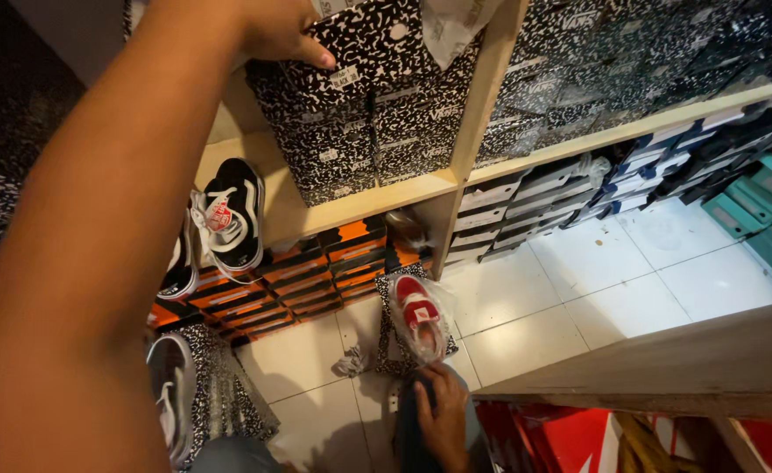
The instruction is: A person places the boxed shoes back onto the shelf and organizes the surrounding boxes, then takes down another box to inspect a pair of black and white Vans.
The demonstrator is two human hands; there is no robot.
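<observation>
Reaching up to the stacked shoeboxes

The left hand (285, 31) lies half-open, fingers spread flat on a black-and-white speckled box (377, 44) atop the shelf stack; the right hand (445, 416), low by the floor, loosely curls under a bagged red shoe (419, 315).

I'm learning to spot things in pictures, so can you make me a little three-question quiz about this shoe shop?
1. True or false: the left hand rests on a black-and-white speckled shoebox up on the wooden shelf.
2. What colour is the shoe in clear plastic wrap just above the right hand? A) green B) red C) yellow
3. Fill in: the pair of black shoes with white stripes sits on the wooden shelf above a stack of ____-and-black boxes.

Key:
1. True.
2. B, red.
3. Orange.
</observation>
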